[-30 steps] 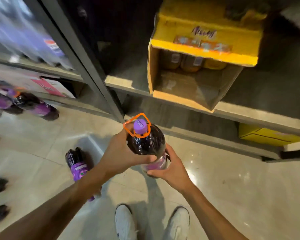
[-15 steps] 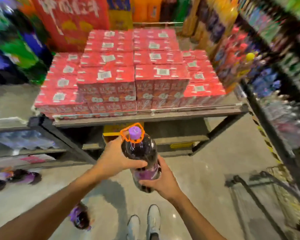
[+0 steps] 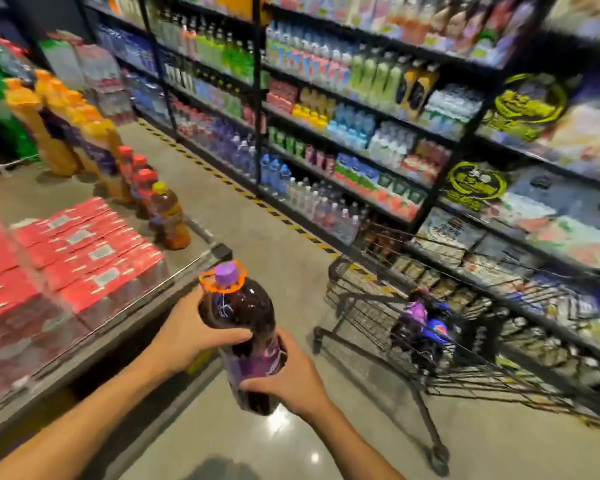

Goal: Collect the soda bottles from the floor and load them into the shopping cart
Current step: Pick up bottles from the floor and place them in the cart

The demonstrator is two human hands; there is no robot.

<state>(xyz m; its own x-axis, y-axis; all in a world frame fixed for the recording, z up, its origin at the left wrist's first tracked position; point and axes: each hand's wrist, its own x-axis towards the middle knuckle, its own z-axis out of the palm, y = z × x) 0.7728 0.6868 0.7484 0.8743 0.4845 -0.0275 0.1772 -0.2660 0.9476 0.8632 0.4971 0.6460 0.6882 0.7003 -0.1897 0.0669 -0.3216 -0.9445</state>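
I hold a large dark soda bottle [image 3: 239,317] with a purple cap, an orange carry ring and a purple label upright in front of me. My left hand [image 3: 191,332] grips its upper body from the left. My right hand [image 3: 290,375] cups its lower part from the right. A black wire shopping cart [image 3: 364,303] stands to the right, beside the shelves. Inside it lie a purple-labelled bottle [image 3: 417,311] and a blue-labelled bottle [image 3: 437,329]. The cart is about an arm's length to the right of the held bottle.
A low display table [image 3: 201,261] on my left carries red shrink-wrapped packs [image 3: 84,244] and orange and brown drink bottles [image 3: 167,216]. Tall drink shelves [image 3: 326,116] line the right side. A yellow-black striped line marks the grey floor [image 3: 274,244] of the aisle.
My view has swung up and to the right, from the floor and low shelf to the aisle and cart. Both hands keep the same hold on the bottle.
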